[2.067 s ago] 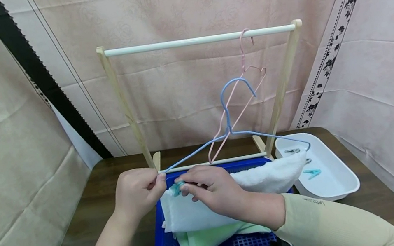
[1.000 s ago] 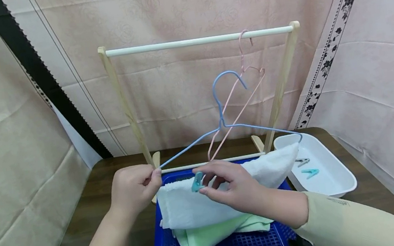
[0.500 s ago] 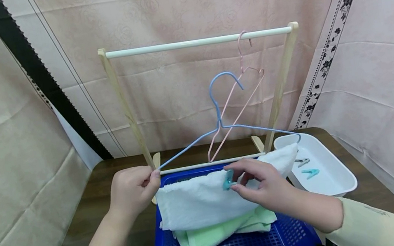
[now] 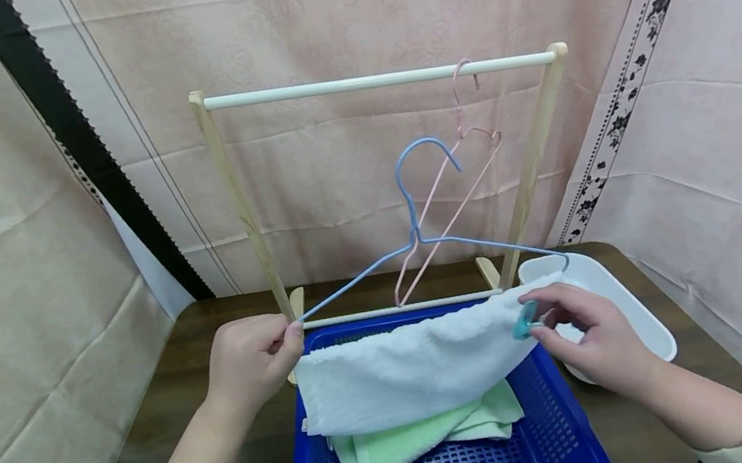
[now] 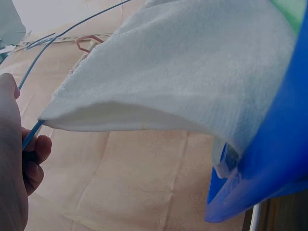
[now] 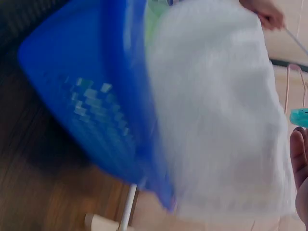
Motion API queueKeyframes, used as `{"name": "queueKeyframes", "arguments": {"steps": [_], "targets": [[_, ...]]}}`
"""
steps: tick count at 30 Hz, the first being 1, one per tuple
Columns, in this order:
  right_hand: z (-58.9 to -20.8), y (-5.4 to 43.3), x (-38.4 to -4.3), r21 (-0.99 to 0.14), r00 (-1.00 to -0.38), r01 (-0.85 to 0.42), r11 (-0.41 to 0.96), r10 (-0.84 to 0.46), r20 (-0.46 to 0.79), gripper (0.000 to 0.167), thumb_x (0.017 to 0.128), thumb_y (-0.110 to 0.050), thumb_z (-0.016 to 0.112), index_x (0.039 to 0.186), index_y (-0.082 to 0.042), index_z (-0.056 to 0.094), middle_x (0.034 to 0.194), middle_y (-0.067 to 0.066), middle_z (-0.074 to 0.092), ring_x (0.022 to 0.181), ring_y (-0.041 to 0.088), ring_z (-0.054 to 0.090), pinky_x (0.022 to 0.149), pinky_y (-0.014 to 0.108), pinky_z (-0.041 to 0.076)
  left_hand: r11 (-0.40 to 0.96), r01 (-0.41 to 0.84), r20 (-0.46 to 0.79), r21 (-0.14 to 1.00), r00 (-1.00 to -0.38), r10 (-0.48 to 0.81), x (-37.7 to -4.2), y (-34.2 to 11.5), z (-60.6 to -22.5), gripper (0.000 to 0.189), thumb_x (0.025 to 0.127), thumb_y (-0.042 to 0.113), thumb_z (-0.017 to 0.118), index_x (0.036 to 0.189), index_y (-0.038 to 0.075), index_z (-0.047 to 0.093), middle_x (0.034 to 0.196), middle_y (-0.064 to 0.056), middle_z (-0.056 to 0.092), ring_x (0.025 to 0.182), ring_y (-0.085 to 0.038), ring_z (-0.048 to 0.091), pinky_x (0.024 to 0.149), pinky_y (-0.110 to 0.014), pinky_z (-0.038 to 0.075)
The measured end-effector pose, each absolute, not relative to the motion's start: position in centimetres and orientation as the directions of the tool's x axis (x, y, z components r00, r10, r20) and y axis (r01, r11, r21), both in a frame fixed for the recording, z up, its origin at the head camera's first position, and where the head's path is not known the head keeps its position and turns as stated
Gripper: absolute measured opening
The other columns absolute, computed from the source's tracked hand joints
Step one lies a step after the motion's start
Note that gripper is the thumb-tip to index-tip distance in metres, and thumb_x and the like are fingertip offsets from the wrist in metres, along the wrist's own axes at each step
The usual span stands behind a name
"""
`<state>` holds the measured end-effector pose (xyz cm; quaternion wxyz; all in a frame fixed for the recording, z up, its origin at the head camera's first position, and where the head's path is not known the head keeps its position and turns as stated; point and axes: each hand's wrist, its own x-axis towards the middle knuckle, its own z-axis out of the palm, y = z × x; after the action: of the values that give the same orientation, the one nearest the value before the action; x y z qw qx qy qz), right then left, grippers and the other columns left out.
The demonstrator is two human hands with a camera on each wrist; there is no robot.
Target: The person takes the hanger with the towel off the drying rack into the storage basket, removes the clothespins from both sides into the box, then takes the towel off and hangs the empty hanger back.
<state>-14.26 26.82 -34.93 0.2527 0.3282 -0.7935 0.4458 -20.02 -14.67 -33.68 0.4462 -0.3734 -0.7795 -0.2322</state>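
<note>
My left hand (image 4: 255, 356) grips the left end of a blue clothes hanger (image 4: 362, 273), whose hook points up. A white towel (image 4: 403, 372) hangs along the hanger's lower part, its bottom over a blue basket (image 4: 565, 425). In the left wrist view the hanger's end shows at the towel's corner, by my fingers (image 5: 42, 147). At the towel's right end, my right hand (image 4: 596, 335) pinches a teal clothespin (image 4: 525, 321) between thumb and fingertips. The clothespin (image 6: 299, 117) also shows at the edge of the right wrist view, beside the towel.
A small drying rack (image 4: 379, 81) stands behind the basket, with a pink hanger (image 4: 432, 190) on its rail. Inside the basket lies a green towel (image 4: 406, 442). A white tub (image 4: 643, 321) sits at the right, partly behind my right hand.
My right hand has carried the teal clothespin from the towel's left end across to its right end. My left hand keeps hold of the blue hanger, which has shifted slightly left and up.
</note>
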Motion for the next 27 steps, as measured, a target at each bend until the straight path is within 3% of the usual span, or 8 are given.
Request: {"name": "queueKeyframes", "arguments": {"steps": [7,14,22,27], "targets": [[-36.1,30.8,-13.9,-0.547,-0.696,-0.675,0.495,-0.18,0.695,0.05,0.068,0.026,0.068,0.114,0.007,0.064,0.1,-0.003,0.066,0.082,0.004,0.062,0.073,0.011,0.049,0.614,0.789,0.874,0.031,-0.32,0.366,-19.9,-14.8,-33.9,0.049,0.101,0.038,0.039,0.054,0.023,0.035,0.052,0.011,0.027,0.046,-0.002,0.022,0.042,-0.017,0.017],[-37.1,34.1,-13.7,-0.584,-0.754,-0.555,0.592,-0.061,0.654,0.044,0.074,0.021,0.069,0.114,0.006,0.064,0.098,-0.007,0.064,0.085,-0.001,0.062,0.074,0.008,0.048,0.61,0.791,0.874,0.04,-0.324,0.362,-19.8,-14.9,-33.9,0.048,0.099,0.035,0.041,0.054,0.022,0.035,0.052,0.011,0.027,0.046,-0.002,0.022,0.042,-0.017,0.017],[-38.8,36.9,-14.6,-0.505,-0.77,-0.469,0.724,-0.057,0.635,0.041,0.074,0.011,0.075,0.113,-0.002,0.068,0.094,-0.012,0.064,0.075,-0.004,0.058,0.07,0.006,0.045,0.614,0.788,0.871,0.044,-0.332,0.363,-19.8,-14.9,-34.1,0.049,0.1,0.037,0.04,0.054,0.023,0.035,0.052,0.012,0.027,0.046,-0.002,0.023,0.042,-0.017,0.018],[-40.2,38.6,-15.6,-0.407,-0.84,-0.356,0.841,-0.097,0.534,0.034,0.08,-0.008,0.077,0.113,-0.011,0.069,0.097,-0.005,0.067,0.073,0.0,0.06,0.063,0.015,0.047,0.612,0.79,0.872,0.043,-0.328,0.363,-20.0,-14.9,-34.1,0.047,0.099,0.033,0.042,0.054,0.023,0.036,0.052,0.012,0.028,0.046,-0.001,0.023,0.042,-0.016,0.018]]}}
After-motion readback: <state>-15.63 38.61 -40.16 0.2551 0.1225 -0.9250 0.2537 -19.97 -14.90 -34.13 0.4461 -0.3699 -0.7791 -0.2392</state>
